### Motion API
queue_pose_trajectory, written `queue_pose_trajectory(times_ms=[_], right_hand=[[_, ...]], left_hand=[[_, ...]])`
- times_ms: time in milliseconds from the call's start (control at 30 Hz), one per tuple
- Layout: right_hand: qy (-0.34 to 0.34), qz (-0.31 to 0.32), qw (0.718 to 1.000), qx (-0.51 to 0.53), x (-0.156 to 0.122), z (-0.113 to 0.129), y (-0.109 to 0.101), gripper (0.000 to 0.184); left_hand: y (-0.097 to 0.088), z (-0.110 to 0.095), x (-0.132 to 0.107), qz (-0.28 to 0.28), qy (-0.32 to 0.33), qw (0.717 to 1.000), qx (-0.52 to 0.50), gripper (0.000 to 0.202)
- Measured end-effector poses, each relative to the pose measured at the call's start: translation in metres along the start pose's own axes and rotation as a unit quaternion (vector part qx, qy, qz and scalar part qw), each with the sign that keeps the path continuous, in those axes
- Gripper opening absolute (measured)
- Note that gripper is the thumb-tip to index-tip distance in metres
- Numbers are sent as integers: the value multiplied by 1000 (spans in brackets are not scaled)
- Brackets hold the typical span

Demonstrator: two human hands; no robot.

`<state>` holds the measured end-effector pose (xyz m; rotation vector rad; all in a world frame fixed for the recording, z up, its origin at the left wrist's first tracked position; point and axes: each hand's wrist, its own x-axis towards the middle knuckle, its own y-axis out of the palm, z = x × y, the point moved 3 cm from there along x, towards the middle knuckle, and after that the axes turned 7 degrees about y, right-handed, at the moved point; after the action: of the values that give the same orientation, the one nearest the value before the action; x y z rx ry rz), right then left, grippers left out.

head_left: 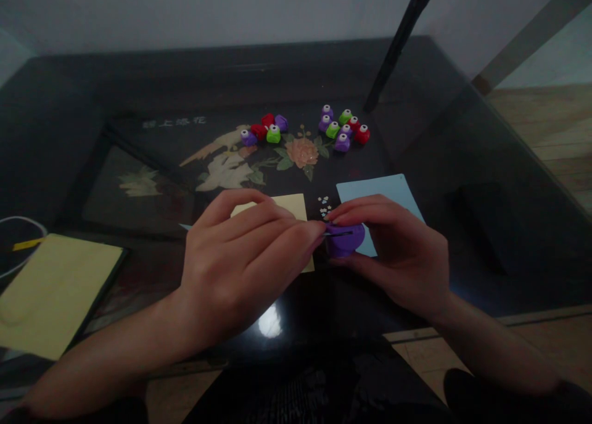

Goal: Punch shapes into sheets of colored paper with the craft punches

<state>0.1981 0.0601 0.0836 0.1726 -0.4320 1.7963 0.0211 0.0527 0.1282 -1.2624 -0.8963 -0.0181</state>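
Note:
My right hand is closed around a small purple craft punch, fingers above and thumb below, with its dark slot facing me. My left hand pinches beside the slot. A thin pale edge, seemingly paper, shows between its fingertips and the slot. A pale blue paper tip sticks out left of this hand; the rest is hidden. Tiny pale cut-out shapes lie scattered just behind the punch. Under my left hand is a yellow sheet, and a light blue sheet lies behind my right hand.
Red, purple and green punches stand in two groups, at the middle and right of the glossy black table. A yellow pad lies at the left edge. A black pole rises at the back right.

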Motion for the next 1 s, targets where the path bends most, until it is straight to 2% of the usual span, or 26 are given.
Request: queue_pose_trajectory(times_ms=[300, 400, 500, 633, 800, 900, 1000], right_hand=[[-2, -3, 1000, -11, 1, 0, -1, 32], [-6, 0, 1000, -16, 1, 1, -1, 31], [-3, 2, 1000, -21, 1, 1, -1, 29], [-4, -3, 1000, -18, 1, 2, -2, 29], [-6, -3, 1000, -31, 1, 0, -2, 30], [-31, -8, 998, -60, 1, 0, -2, 28], [-99, -8, 987, -126, 0, 4, -3, 27]], left_hand=[[0, -1, 0, -6, 17, 1000, -2, 5], [-2, -2, 0, -1, 6, 1000, -14, 5], [-4, -2, 1, 6, -12, 999, -38, 9], [-3, -3, -1, 8, -11, 999, -44, 10], [-1, -2, -4, -1, -2, 999, -37, 22], [0, -2, -4, -4, -4, 999, -51, 24], [1, -2, -2, 22, -20, 998, -61, 27]])
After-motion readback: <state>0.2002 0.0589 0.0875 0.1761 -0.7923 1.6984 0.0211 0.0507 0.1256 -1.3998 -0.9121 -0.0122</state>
